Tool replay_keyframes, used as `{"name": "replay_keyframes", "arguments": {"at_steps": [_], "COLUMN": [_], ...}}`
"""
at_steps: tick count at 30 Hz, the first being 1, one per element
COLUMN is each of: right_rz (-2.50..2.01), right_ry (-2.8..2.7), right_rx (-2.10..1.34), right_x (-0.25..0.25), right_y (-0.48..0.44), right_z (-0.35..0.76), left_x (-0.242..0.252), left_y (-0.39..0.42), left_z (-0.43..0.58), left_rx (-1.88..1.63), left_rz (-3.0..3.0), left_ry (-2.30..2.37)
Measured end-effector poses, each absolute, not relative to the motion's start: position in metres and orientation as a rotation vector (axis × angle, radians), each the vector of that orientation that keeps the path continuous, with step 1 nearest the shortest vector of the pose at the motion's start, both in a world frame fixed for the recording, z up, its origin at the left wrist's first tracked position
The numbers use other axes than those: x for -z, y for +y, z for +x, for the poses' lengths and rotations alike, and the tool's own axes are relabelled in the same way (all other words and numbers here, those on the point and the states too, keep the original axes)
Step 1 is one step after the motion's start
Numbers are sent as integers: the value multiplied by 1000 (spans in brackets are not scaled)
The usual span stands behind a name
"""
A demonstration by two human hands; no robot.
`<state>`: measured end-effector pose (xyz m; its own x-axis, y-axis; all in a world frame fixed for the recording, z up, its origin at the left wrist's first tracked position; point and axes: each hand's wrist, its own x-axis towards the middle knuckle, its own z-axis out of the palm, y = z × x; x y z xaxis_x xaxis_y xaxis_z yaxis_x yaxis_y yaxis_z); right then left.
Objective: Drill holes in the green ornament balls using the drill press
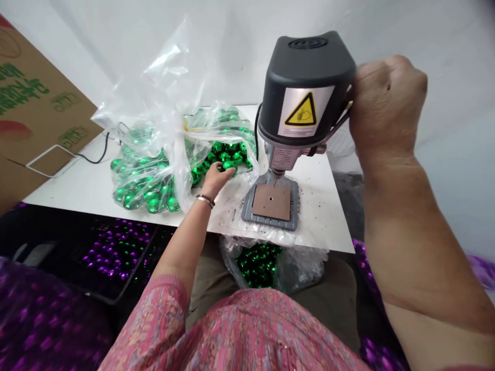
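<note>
My left hand (217, 179) reaches to the mouth of a clear plastic bag (181, 167), its thumb and fingers closed on a shiny green faceted ball (229, 165). More green balls (220, 153) lie in the bag behind it. At upper right my right hand (389, 100) is wrapped in a fist around the feed lever (340, 123) of a small bench drill press (307, 77); the grip itself is hidden by the fingers. The thin drill bit (275, 182) points down above a brown square board (272, 201) with a hole in it, lying on the grey base (247, 208).
A second tied bag of green balls (152, 198) sits left on the white table (73, 180). An open bag with green pieces (259, 263) rests on my lap. A cardboard box (34, 103) stands at far left. Purple balls (112, 252) lie below the table.
</note>
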<state>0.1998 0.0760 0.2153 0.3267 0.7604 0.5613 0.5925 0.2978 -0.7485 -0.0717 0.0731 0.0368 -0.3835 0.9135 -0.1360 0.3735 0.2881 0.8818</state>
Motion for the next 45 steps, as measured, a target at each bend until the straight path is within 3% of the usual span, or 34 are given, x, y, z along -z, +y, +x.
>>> {"name": "replay_keyframes", "arguments": {"at_steps": [5, 24, 34, 45], "right_rz": [-1424, -1408, -1392, -972], "right_ry": [-1350, -1357, -1351, -1536], "right_rx": [-188, -259, -258, 224], "right_x": [-218, -224, -224, -155], "right_y": [77, 73, 72, 14], "right_z": [198, 196, 196, 206], "left_x": [-46, -35, -19, -20], "left_y": [28, 18, 21, 18], "left_z": [-39, 21, 27, 28], "left_rx": [-985, -738, -795, -777], "left_rz": [966, 1573, 1625, 1612], "left_ry": [1257, 1710, 1599, 1643]}}
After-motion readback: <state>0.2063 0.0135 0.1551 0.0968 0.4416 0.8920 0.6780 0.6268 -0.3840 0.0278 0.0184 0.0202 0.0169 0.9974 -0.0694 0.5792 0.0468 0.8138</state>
